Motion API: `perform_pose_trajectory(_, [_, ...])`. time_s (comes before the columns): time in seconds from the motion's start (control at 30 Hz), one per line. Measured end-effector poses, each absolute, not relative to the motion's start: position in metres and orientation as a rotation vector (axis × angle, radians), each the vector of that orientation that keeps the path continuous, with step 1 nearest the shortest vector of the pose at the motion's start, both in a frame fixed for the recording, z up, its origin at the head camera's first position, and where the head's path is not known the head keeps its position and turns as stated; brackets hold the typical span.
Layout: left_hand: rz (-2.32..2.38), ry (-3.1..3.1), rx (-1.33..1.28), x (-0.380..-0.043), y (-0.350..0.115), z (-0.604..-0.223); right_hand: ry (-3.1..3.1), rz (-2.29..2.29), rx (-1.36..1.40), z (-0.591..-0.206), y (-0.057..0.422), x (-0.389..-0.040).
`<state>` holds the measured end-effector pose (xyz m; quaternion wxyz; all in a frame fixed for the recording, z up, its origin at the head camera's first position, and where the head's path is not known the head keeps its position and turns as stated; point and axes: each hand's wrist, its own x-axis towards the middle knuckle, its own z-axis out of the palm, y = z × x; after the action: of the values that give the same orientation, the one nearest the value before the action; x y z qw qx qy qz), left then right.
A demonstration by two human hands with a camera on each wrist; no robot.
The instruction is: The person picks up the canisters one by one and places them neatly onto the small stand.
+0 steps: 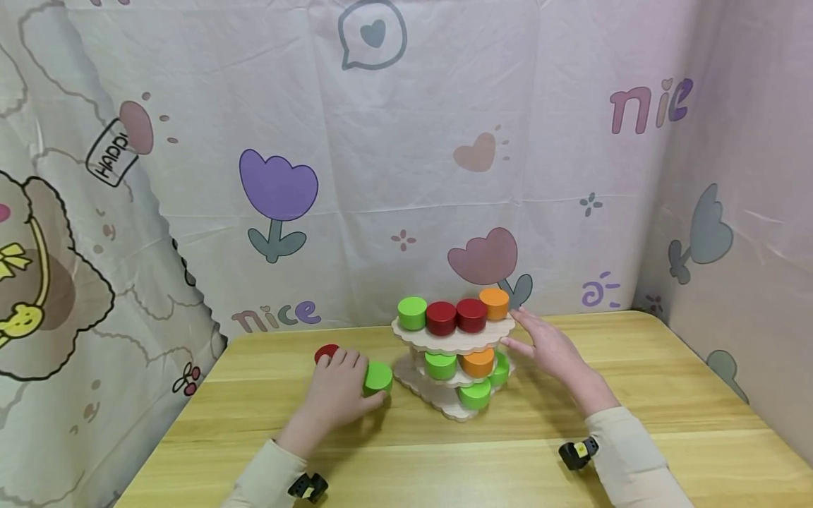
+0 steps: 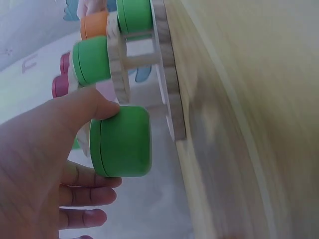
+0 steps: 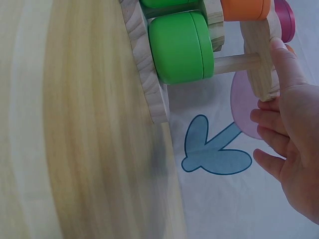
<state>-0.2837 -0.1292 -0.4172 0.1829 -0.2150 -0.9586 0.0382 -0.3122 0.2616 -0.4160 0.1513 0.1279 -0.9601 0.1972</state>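
My left hand [image 1: 336, 386] holds a green round block [image 2: 127, 142] between thumb and fingers, just left of a tiered wooden stand [image 1: 454, 344]. At the right end of the stand's top tier, my right hand [image 1: 551, 346] grips the scalloped edge, thumb on one side and fingers on the other. Along that tier sit a green block [image 1: 413, 313], two dark red blocks [image 1: 441, 319] and an orange block [image 1: 494, 304]. Lower tiers carry more green blocks [image 1: 474, 394] and another orange block [image 1: 478, 363].
Beyond the left hand's knuckles lies a red block [image 1: 327, 351], partly hidden by that hand. The wooden table [image 1: 444, 466] ends at a printed cloth [image 1: 394, 176] hanging behind and along both sides.
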Motion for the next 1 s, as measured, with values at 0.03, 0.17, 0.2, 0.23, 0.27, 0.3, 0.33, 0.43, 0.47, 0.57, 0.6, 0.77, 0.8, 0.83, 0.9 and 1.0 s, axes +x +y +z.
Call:
perform_pose_trajectory(0.03, [0.111,-2.703,-0.612,-0.283,-0.127,-0.417,-2.756,0.566,0.368,-0.416,0.262,-0.312])
perform_pose_trajectory(0.17, [0.11,-2.692,-0.647,-0.279,-0.12,-0.417,-2.757,0.565,0.37,-0.416,0.262,-0.312])
perform_pose_trajectory(0.2, [0.111,-2.689,-0.656,-0.278,-0.118,-0.417,-2.757,0.567,0.37,-0.416,0.262,-0.312])
perform_pose_trajectory(0.23, [0.11,-2.685,-0.666,-0.277,-0.116,-0.417,-2.757,0.567,0.37,-0.416,0.261,-0.312])
perform_pose_trajectory(0.27, [0.108,-2.683,-0.677,-0.276,-0.114,-0.418,-2.758,0.568,0.369,-0.416,0.261,-0.312])
perform_pose_trajectory(0.3, [0.103,-2.683,-0.686,-0.275,-0.113,-0.418,-2.757,0.57,0.369,-0.416,0.262,-0.312])
perform_pose_trajectory(0.33, [0.098,-2.686,-0.694,-0.274,-0.11,-0.418,-2.757,0.57,0.369,-0.416,0.261,-0.312])
perform_pose_trajectory(0.43, [0.073,-2.708,-0.713,-0.271,-0.104,-0.418,-2.757,0.57,0.366,-0.416,0.262,-0.312])
perform_pose_trajectory(0.47, [0.063,-2.718,-0.719,-0.271,-0.102,-0.418,-2.757,0.571,0.365,-0.417,0.262,-0.312])
perform_pose_trajectory(0.57, [0.04,-2.746,-0.734,-0.269,-0.095,-0.42,-2.756,0.57,0.363,-0.417,0.262,-0.312])
perform_pose_trajectory(0.6, [0.037,-2.754,-0.74,-0.269,-0.093,-0.42,-2.755,0.57,0.362,-0.417,0.262,-0.312])
perform_pose_trajectory(0.77, [0.065,-2.761,-0.774,-0.266,-0.083,-0.423,-2.757,0.572,0.361,-0.417,0.262,-0.312])
perform_pose_trajectory(0.8, [0.069,-2.761,-0.781,-0.266,-0.081,-0.424,-2.757,0.573,0.361,-0.417,0.262,-0.312])
perform_pose_trajectory(0.83, [0.075,-2.758,-0.787,-0.265,-0.079,-0.424,-2.757,0.575,0.362,-0.417,0.262,-0.312])
perform_pose_trajectory(0.9, [0.079,-2.75,-0.802,-0.265,-0.075,-0.426,-2.756,0.574,0.363,-0.417,0.262,-0.312])
perform_pose_trajectory(1.0, [0.081,-2.749,-0.823,-0.264,-0.069,-0.428,-2.755,0.572,0.364,-0.417,0.262,-0.312])
